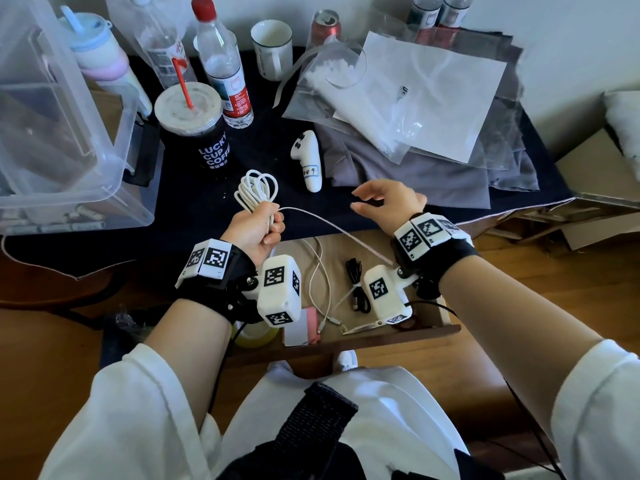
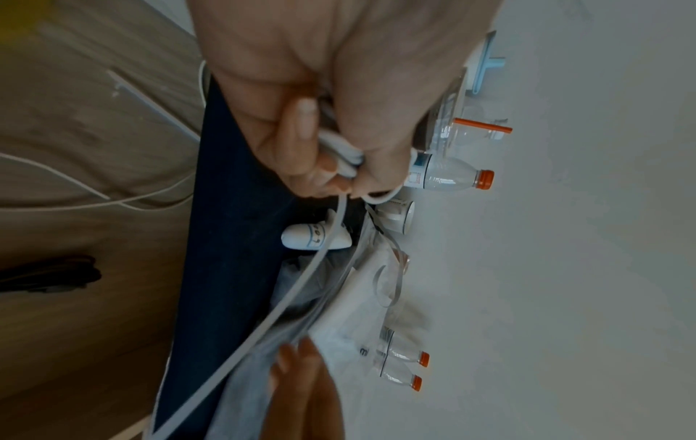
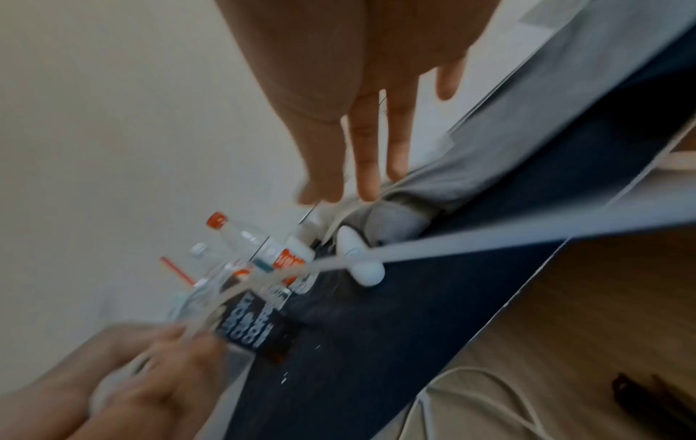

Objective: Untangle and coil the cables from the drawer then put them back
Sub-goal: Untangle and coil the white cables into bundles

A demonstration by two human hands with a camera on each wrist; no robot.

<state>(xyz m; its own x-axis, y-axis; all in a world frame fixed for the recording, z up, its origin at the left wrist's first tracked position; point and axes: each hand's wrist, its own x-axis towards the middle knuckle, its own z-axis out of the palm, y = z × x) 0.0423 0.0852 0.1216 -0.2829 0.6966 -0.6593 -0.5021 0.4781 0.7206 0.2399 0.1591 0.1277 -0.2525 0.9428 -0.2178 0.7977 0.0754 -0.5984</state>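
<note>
Above the open drawer (image 1: 346, 337), the left hand (image 1: 254, 233) fists 1 half-coiled white cable (image 1: 258, 192); its tail runs toward the right hand (image 1: 388, 202), fingers spread, holding nothing. Coiling is underway; next, probably catch the tail and wind another loop.

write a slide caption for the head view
Left hand grips a coiled white cable; open right hand hovers above the drawer.
</note>
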